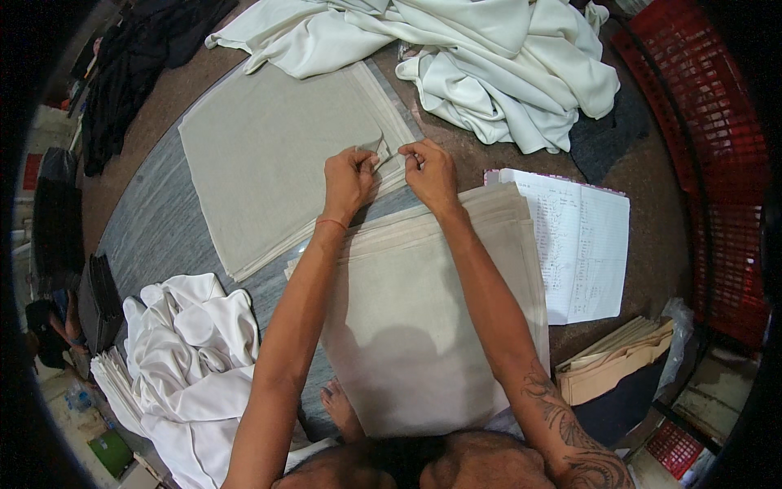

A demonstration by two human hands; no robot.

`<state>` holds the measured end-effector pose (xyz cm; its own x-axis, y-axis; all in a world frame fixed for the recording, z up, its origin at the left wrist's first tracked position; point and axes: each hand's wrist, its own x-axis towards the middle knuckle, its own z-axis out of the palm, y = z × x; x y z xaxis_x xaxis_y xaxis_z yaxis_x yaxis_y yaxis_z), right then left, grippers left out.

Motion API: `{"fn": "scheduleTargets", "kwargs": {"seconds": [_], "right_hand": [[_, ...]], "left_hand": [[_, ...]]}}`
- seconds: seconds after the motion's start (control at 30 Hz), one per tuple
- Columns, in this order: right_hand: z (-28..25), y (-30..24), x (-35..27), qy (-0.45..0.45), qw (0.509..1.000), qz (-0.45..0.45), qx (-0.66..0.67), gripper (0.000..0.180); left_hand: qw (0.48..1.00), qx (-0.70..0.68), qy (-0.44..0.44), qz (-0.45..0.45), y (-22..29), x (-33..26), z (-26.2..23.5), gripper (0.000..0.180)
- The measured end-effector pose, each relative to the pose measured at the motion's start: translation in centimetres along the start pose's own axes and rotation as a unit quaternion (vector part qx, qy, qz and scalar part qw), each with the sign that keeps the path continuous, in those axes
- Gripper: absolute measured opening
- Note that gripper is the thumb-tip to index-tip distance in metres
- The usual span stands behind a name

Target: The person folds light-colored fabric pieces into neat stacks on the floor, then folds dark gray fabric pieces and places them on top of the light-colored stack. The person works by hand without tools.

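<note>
A stack of beige cloth sheets (277,155) lies ahead of me, slightly to the left. At its near right corner my left hand (350,183) is closed in a pinch on the lifted corner of the top sheet, which curls up over the layers. Just to the right, my right hand (432,173) has its fingers curled and pinched together beside the same corner; what they hold, if anything, is too small to make out. Under my forearms lies a second stack of beige cloth sheets (423,326), its far edges slightly fanned.
White fabric is heaped at the far side (505,73), with another white pile (191,350) near left. An open notebook (582,244) with handwriting lies right of the nearer stack. Folded tan pieces (619,367) sit near right, red plastic crates (709,147) beyond, dark cloth (147,65) far left.
</note>
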<state>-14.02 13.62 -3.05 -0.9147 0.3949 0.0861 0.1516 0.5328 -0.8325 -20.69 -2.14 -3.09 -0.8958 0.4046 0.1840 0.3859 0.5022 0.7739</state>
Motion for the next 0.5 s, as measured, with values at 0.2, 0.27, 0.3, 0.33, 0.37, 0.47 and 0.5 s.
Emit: {"fn": "scheduleTargets", "kwargs": {"seconds": [0.2, 0.27, 0.3, 0.33, 0.37, 0.47, 0.5], "right_hand": [[0.0, 0.2, 0.3, -0.009, 1.0, -0.015, -0.01, 0.017], [0.0, 0.1, 0.5, -0.015, 0.999, -0.035, -0.033, 0.015], [0.1, 0.0, 0.7, -0.014, 0.999, -0.03, -0.037, 0.015], [0.2, -0.1, 0.9, -0.013, 0.999, -0.024, -0.04, 0.016], [0.3, -0.6, 1.0, -0.013, 0.999, -0.018, -0.044, 0.018], [-0.1, -1.4, 1.4, -0.058, 0.996, 0.07, -0.021, 0.024], [-0.1, -1.4, 1.3, -0.046, 0.997, 0.063, -0.024, 0.023]], "left_hand": [[0.987, -0.071, -0.055, -0.131, 1.0, 1.2, -1.1, 0.018], [0.99, -0.07, -0.055, -0.105, 0.5, 1.2, -1.1, 0.019], [0.992, -0.071, -0.054, -0.089, 0.3, 1.1, -1.1, 0.019], [0.993, -0.071, -0.052, -0.073, 0.1, 1.1, -1.0, 0.019], [0.994, -0.076, -0.045, -0.069, 0.0, 1.0, -0.9, 0.019], [0.993, -0.088, -0.038, -0.063, 0.3, 0.6, -0.6, 0.017], [0.993, -0.09, -0.045, -0.066, 0.6, 0.6, -0.7, 0.017]]}}
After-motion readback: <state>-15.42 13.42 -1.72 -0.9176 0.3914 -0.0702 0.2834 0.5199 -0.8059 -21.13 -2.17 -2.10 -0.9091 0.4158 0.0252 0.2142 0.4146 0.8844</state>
